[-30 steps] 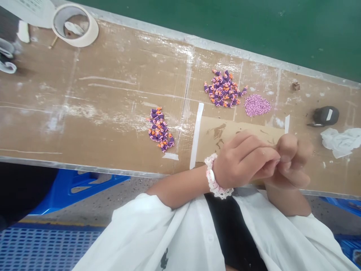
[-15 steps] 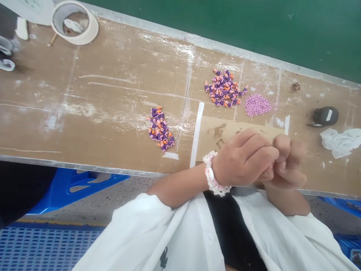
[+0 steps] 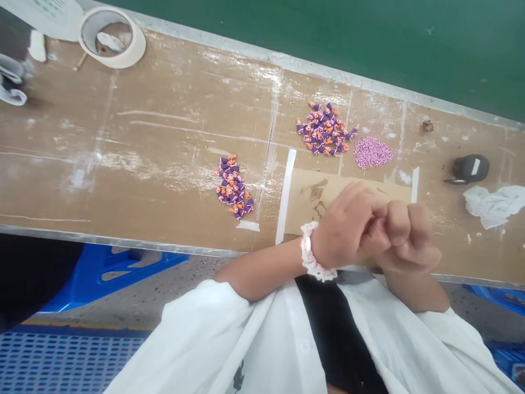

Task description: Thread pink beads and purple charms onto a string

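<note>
My left hand [image 3: 348,223], with a white and pink scrunchie [image 3: 315,253] round its wrist, is closed with its fingertips against my right hand [image 3: 412,236]. The right hand is curled as well, its fingers bent inward. Whatever the two hold between them is hidden by the fingers. Both are above a taped-down piece of brown card [image 3: 301,200]. Beyond the card lie a pile of small purple and orange figures [image 3: 327,130] and a heap of tiny pink-purple beads [image 3: 372,152]. A second group of the figures [image 3: 232,186] lies left of the card.
A wide roll of masking tape [image 3: 138,48] lies at the far left, near a sheet of paper [image 3: 49,19]. On the right are a black rounded object [image 3: 471,168] and a crumpled white tissue [image 3: 494,205]. A blue stool [image 3: 82,279] stands below the table edge.
My left hand has turned and its fingers have curled in more. The right hand has shifted slightly left, and both remain together. The piles look the same.
</note>
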Demonstrator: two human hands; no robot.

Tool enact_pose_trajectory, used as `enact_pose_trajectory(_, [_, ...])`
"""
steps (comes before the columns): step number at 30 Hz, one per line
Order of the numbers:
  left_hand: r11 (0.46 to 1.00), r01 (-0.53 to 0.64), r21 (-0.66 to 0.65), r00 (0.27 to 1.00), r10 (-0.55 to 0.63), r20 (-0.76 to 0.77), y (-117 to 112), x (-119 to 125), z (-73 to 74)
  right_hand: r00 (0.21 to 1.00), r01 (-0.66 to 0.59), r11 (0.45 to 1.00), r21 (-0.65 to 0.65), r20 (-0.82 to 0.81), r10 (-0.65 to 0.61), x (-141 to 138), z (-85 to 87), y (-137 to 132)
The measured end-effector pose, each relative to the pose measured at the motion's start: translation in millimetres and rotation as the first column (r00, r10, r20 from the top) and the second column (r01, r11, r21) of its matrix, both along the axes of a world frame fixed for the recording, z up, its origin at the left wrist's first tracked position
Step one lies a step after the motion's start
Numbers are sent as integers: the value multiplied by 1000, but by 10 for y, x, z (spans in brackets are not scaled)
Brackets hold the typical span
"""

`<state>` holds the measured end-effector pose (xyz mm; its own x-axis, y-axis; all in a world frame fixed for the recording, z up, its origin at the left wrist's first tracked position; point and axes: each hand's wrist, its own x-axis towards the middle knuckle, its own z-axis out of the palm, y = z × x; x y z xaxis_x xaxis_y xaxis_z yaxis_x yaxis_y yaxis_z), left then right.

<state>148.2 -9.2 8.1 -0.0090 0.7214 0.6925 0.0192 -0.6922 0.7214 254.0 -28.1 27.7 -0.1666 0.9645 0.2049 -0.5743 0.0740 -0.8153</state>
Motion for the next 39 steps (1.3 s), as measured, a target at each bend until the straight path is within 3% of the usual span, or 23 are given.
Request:
enact_pose_trajectory(3, [999,32,12,999,-33,28,16,-35,0,998,-43,997,-59,-37,40,4,22,-22])
enact_pose_trajectory(7, [981,180,-71,983,-177,47,34,-80,17,979,-120,981,-151,-185,91,25,44,5])
enact_pose_trajectory(10, [961,265,-85,964,-263,34,54,-104,36,952,-189,976,-105,-263,156,53,46,43])
enact_pose_trajectory(13, [954,290,-83,957,-287,43,64,-115,52,951,-175,982,-72,-269,150,83,42,63])
enact_pose_trajectory(18, [942,311,-128,950,-308,41,55,-135,68,979,-108,994,-6,-176,106,110,45,85])
enact_pose_trajectory(24, [931,323,-168,946,-321,41,32,-167,81,998,42,996,73,35,-45,149,13,108])
enact_pose_trajectory(34, [870,409,-276,912,-386,136,29,-183,114,985,87,988,126,140,-105,176,-26,100])
enact_pose_trajectory(39, [902,362,-234,932,-353,80,9,-174,106,965,160,976,151,185,-187,131,-28,82])
